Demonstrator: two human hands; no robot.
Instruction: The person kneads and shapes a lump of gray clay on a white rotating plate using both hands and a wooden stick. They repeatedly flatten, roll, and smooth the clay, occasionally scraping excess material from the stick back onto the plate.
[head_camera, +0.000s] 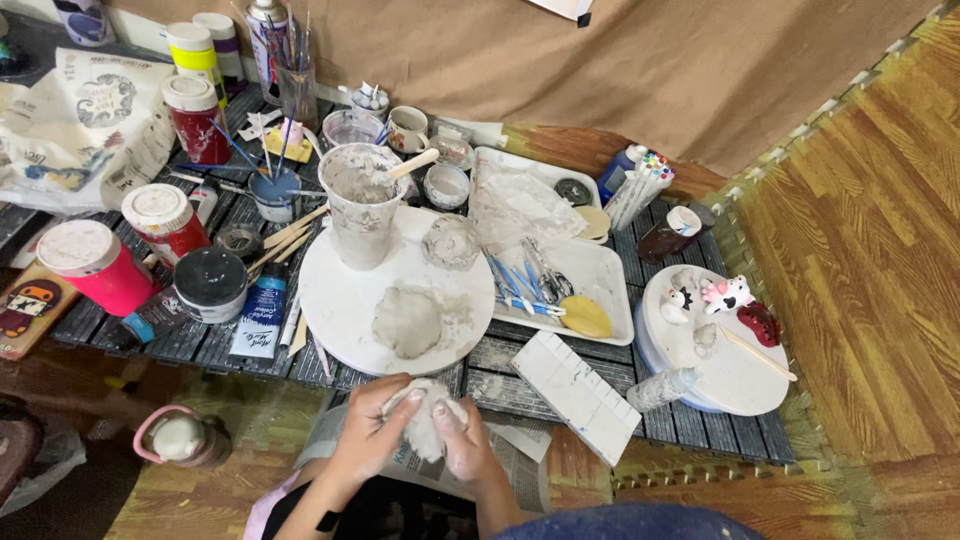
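A lump of grey clay (425, 425) is squeezed between the left hand (372, 432) and right hand (465, 445), at the near table edge (500, 385). It is roundish, so no long way can be told. The round white board (340, 290) lies just beyond.

The clay lump (425, 425) between my hands is pale grey, like the flattened patch (408, 322) on my white round board (345, 300). My desk (690, 425) is dark grey slats. A pink jar (95, 268) stands left; a yellow sponge (585, 317) lies in the white tray (610, 275); the little cow figure (727, 294) is white, black-spotted, pink.
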